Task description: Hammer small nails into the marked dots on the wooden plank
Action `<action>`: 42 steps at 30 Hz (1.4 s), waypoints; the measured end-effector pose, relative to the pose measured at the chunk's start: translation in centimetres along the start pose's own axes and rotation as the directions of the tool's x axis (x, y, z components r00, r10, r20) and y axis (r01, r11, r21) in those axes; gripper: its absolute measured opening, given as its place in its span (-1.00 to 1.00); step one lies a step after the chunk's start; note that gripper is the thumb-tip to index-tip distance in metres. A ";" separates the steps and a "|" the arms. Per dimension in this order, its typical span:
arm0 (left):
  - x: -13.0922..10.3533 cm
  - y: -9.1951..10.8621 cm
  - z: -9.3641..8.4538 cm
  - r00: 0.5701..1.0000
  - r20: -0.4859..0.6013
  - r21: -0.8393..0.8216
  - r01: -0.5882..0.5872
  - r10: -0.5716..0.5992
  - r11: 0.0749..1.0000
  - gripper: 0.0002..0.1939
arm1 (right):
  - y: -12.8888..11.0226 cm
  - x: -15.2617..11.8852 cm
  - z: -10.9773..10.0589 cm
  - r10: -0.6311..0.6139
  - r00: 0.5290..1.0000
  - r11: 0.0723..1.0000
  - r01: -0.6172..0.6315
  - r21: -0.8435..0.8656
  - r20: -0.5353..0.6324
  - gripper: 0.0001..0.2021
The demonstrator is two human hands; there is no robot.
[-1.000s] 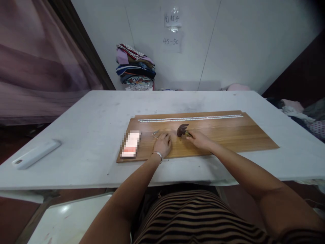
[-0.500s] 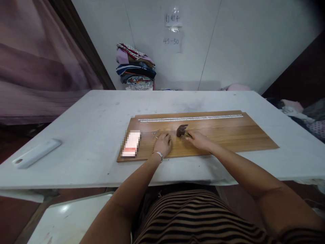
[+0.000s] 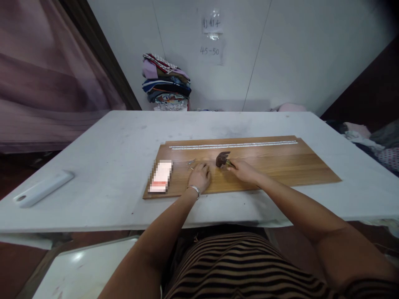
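Hammer [image 3: 222, 159]: held over the middle part of the board [image 3: 280, 162], its head seen just to the left of the right hand [image 3: 245, 171] and slightly farther from the body; whether the wood is touched by the head cannot be told.
Long axis: the handle is slanted from the head back toward the body and rightward, into the right palm; the claw is pointed away to the right, the blunt end to the left.
Right grip: closed round the handle, with only a short length left showing between fist and head.
Left hand [image 3: 200, 176]: laid low on the board, fingers together and lightly bent, pointed forward and rightward toward the hammer head; whether anything is pinched beneath them cannot be seen.
Gap: a narrow strip of bare wood is left between the left fingertips and the head, so the head is placed between the two hands, nearer the right one.
Nails [image 3: 190, 162]: scattered in a small group just beyond and left of the left knuckles, far closer to that hand than to the right.
Phone [image 3: 161, 176]: laid at the board's left end, well apart from the hammer.
Worktop [image 3: 109, 158]: covered in white, with the board laid flat on it.
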State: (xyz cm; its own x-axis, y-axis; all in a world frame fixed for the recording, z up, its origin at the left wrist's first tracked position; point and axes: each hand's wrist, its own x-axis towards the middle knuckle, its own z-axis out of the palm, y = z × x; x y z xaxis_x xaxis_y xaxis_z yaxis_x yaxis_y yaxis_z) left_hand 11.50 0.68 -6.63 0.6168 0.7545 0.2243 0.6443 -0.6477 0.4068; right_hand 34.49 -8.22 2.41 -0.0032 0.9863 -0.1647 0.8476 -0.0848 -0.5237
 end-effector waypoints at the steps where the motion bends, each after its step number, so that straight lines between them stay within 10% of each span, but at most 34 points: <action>1: 0.0 0.0 0.0 1.000 0.001 -0.002 0.003 -0.003 1.000 -0.72 | 0.1 0.0 0.1 0.001 1.000 1.000 -0.001 -0.005 0.002 -0.79; 42: -0.1 0.2 -0.5 1.000 0.000 -0.009 0.017 -0.017 1.000 -0.77 | -0.2 -0.1 -0.1 0.019 1.000 1.000 -0.019 -0.015 0.005 -0.79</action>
State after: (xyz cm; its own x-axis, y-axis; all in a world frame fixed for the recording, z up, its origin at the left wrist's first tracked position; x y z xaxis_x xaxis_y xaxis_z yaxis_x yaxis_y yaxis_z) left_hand 11.41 0.52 -6.13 0.6054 0.7656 0.2177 0.6505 -0.6335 0.4189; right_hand 34.34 -8.29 2.63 0.0104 0.9838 -0.1789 0.8552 -0.1015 -0.5083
